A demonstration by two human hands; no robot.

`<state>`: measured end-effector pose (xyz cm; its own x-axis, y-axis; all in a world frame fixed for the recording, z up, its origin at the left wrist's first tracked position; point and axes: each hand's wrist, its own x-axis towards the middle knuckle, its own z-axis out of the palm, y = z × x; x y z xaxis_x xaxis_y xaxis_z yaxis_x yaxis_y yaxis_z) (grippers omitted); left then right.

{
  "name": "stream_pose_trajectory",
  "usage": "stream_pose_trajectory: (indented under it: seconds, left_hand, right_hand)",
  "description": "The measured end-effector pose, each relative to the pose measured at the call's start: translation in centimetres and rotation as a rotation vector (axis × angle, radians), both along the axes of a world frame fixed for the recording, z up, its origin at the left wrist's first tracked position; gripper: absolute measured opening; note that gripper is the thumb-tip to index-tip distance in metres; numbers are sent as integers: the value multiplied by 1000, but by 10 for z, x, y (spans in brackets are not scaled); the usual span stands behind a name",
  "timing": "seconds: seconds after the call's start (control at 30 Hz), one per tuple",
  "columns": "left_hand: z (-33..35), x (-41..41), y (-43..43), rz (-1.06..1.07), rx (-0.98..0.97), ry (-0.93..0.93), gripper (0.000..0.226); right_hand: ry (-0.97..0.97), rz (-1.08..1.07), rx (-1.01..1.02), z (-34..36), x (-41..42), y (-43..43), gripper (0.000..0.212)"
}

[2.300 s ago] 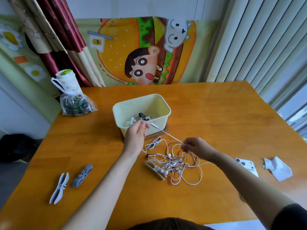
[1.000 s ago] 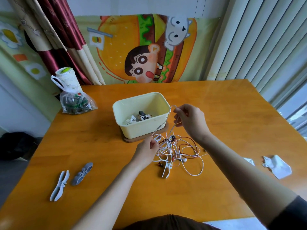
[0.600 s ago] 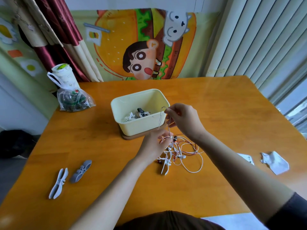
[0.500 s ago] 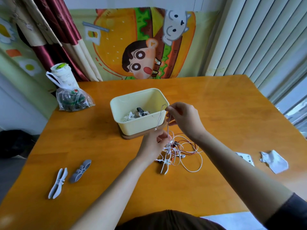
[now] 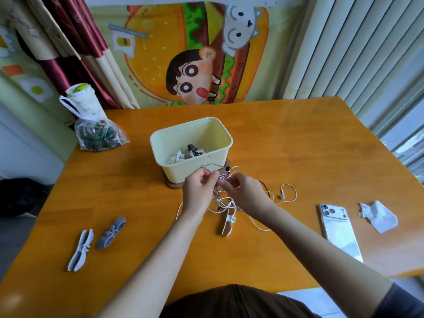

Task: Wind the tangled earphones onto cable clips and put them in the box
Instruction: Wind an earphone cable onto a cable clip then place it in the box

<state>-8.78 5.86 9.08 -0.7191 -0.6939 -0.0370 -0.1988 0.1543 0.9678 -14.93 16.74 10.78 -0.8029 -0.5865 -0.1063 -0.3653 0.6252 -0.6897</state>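
1. now both hands meet low over the table (image 5: 286, 145), just in front of the cream box (image 5: 183, 171), and each pinches strands of the tangled earphones (image 5: 226, 200).
2. the left hand (image 5: 198, 191) has its fingers (image 5: 207, 176) curled, nipping a thin cord against the thumb; a loop of cord arches just beyond these fingers, against the box's near wall.
3. the right hand (image 5: 245, 193) has its fingers (image 5: 226, 184) closed on cord right beside the left fingers, almost touching them.
4. the rest of the tangle, white and reddish cords, hangs and lies just below and nearer than the fingers, resting on the table between the two wrists.
5. a white earbud (image 5: 281, 194) lies loose on the table to the right of the right fingers, on a curl of white cord.
6. a white cable clip (image 5: 228, 222) lies at the near end of the tangle, nearer than the fingers, with cords across its far end.
7. beyond the fingers, some wound earphones (image 5: 188, 153) lie on the floor of the box, which stands on a wooden base (image 5: 174, 185).
8. well to the left of the fingers and nearer, a pale grey cable clip (image 5: 80, 250) and a darker grey cable clip (image 5: 111, 232) lie side by side, bare of cord.
9. well to the right of the fingers lie a white phone (image 5: 339, 228), camera side up, and a crumpled paper (image 5: 378, 218); far beyond and to the left sits a plastic bag (image 5: 98, 134).
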Motion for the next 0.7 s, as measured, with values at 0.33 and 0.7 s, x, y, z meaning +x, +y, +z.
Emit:
stream_pose_trajectory:
  seconds: [0.33, 0.7]
  left_hand:
    - [2, 3, -1, -14, 18, -33, 22]
    - [4, 1, 5, 47, 39, 52, 15]
  right_hand:
    - [-288, -95, -326, -3, -3, 0, 25]
    - [-246, -122, -235, -7, -15, 8, 12]
